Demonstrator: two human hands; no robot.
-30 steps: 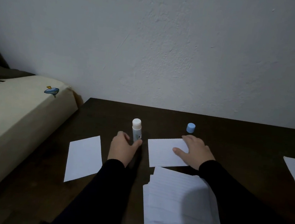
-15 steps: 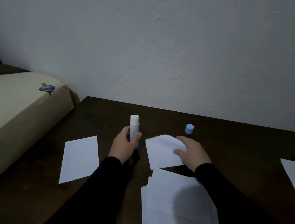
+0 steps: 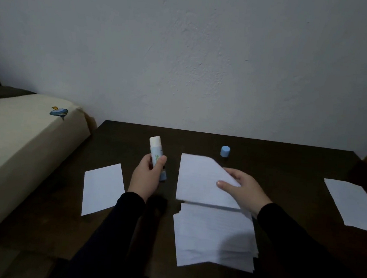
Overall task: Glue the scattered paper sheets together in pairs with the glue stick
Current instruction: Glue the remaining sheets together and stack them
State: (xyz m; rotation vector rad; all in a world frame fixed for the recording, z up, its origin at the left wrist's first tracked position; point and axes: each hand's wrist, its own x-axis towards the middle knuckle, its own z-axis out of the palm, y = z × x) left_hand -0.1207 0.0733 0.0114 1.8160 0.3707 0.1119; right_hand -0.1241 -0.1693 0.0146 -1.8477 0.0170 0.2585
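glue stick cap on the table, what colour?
Light blue; the cap shows clearly in the head view.

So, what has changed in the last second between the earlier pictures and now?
The left hand closed on the glue stick and raised it off the table, tilted. The right hand, flat on the middle sheet before, now pinches it and lifts its right edge. The blue cap, the paper stack and both side sheets stayed put.

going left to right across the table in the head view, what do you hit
box → left sheet → left hand holding glue stick → lifted sheet → right hand → right sheet
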